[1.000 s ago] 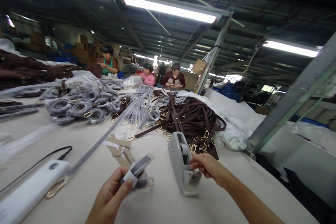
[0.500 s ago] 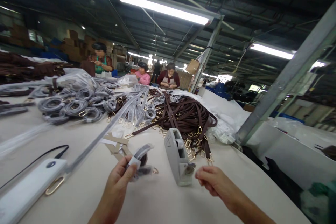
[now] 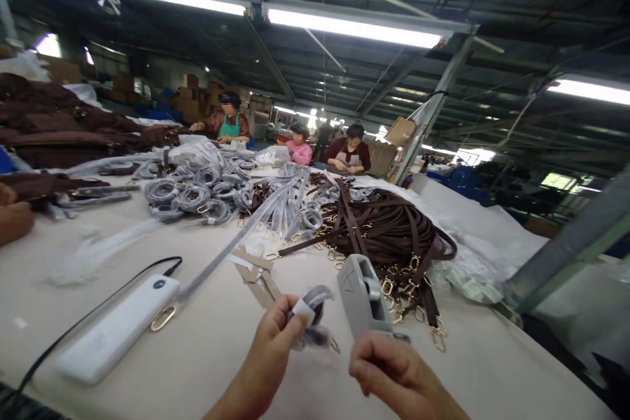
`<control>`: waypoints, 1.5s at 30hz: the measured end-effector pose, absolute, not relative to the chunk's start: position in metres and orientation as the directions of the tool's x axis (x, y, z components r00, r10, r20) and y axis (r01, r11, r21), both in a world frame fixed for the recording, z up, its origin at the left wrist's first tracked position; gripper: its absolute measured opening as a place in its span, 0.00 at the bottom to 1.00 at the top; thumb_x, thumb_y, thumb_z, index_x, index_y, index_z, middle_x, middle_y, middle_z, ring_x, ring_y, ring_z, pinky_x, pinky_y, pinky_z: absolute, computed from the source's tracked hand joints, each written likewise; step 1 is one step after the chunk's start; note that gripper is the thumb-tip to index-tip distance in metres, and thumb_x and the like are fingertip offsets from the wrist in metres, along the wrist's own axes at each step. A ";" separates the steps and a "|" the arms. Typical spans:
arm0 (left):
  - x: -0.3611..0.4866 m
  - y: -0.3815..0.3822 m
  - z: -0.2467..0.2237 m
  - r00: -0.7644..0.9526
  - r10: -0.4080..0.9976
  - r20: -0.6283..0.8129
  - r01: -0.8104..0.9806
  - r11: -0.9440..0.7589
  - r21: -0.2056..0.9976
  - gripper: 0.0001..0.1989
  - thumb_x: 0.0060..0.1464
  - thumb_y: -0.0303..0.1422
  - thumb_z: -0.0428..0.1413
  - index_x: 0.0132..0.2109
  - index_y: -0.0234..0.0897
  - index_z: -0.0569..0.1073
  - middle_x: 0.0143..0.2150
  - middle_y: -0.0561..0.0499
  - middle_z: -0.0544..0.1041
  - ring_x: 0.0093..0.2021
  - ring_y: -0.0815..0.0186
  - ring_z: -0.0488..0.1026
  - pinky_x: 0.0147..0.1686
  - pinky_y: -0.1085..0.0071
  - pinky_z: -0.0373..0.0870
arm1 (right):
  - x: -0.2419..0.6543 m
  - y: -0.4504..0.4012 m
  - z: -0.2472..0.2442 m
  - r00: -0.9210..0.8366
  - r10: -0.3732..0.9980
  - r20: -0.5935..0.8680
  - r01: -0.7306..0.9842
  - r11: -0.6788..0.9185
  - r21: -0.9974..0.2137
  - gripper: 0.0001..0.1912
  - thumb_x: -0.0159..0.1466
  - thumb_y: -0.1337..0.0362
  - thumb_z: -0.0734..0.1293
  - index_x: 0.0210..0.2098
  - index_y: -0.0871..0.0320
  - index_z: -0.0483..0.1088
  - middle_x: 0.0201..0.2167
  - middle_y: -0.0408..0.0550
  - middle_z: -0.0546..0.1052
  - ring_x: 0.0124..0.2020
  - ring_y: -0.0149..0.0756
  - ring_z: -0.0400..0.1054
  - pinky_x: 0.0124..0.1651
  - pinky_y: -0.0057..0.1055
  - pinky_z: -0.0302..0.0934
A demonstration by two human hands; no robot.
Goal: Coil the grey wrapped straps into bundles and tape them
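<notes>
My left hand (image 3: 280, 338) is closed on a coiled strap (image 3: 319, 305) in clear plastic wrap, with a white paper band (image 3: 304, 310) round it under my thumb. A gold clasp (image 3: 335, 345) shows at the coil's lower end. My right hand (image 3: 388, 367) has its fingers curled in a pinch at the front end of the grey tape dispenser (image 3: 350, 289); whatever lies between the fingertips is too small or hidden. The dispenser stands between the coil and a pile of brown straps (image 3: 388, 223) with gold clasps.
Wrapped coils (image 3: 191, 197) lie to the left behind a long wrapped strap (image 3: 231, 246). Cardboard strips (image 3: 253, 272) lie near my left hand. A white power bank (image 3: 121, 328) with a black cable sits front left. Another person's hand (image 3: 14, 216) shows at the left edge. Co-workers sit beyond the table.
The view has swung left, so things sit further right. My right hand has moved back toward me and toward the left hand, now overlapping the dispenser's front. My left hand keeps the coiled strap.
</notes>
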State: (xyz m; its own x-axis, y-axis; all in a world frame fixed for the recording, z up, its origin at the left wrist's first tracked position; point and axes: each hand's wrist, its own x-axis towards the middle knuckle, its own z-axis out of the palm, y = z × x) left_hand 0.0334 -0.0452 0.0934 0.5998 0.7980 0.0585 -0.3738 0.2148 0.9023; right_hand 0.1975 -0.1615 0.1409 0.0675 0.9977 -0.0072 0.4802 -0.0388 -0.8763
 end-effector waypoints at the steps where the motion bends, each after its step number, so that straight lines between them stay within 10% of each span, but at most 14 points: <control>1: 0.034 -0.047 0.093 0.599 0.798 0.065 -0.360 0.197 0.912 0.16 0.53 0.45 0.60 0.37 0.36 0.68 0.29 0.54 0.74 0.31 0.65 0.71 0.34 0.71 0.63 | 0.187 -0.153 0.151 0.033 0.999 0.026 0.509 0.005 -0.861 0.17 0.63 0.52 0.64 0.24 0.56 0.66 0.22 0.39 0.64 0.27 0.32 0.57 0.31 0.28 0.51; 23: 0.032 -0.054 0.090 0.573 0.809 0.129 -0.248 0.021 0.968 0.16 0.56 0.46 0.56 0.38 0.36 0.69 0.31 0.54 0.69 0.34 0.66 0.65 0.35 0.71 0.62 | 0.164 -0.104 0.113 0.232 0.972 0.038 0.272 -0.027 -0.962 0.23 0.59 0.48 0.68 0.20 0.59 0.64 0.18 0.39 0.64 0.23 0.29 0.55 0.26 0.28 0.49; 30: 0.027 -0.048 0.087 0.597 0.794 0.116 -0.262 0.056 0.963 0.16 0.59 0.46 0.53 0.38 0.36 0.69 0.32 0.54 0.69 0.34 0.67 0.64 0.35 0.72 0.62 | 0.170 -0.105 0.106 0.095 0.995 -0.033 -0.094 -0.024 -0.995 0.16 0.54 0.55 0.76 0.37 0.58 0.76 0.28 0.42 0.76 0.32 0.33 0.69 0.40 0.29 0.63; 40: 0.029 -0.062 0.088 0.460 0.807 0.371 -0.063 -0.387 0.920 0.07 0.61 0.36 0.51 0.42 0.42 0.72 0.44 0.47 0.68 0.46 0.58 0.64 0.49 0.62 0.63 | 0.152 -0.092 0.080 0.437 0.894 0.097 -0.162 0.184 -0.969 0.21 0.45 0.62 0.80 0.39 0.55 0.78 0.34 0.45 0.82 0.37 0.41 0.74 0.45 0.33 0.68; 45: 0.037 -0.061 0.073 0.409 0.778 0.478 -0.104 -0.480 0.871 0.08 0.60 0.31 0.51 0.45 0.42 0.72 0.45 0.46 0.66 0.47 0.58 0.65 0.50 0.61 0.64 | 0.147 -0.094 0.056 0.450 0.890 -0.076 -0.359 0.102 -0.928 0.19 0.47 0.57 0.79 0.36 0.58 0.79 0.27 0.45 0.80 0.27 0.33 0.70 0.32 0.27 0.67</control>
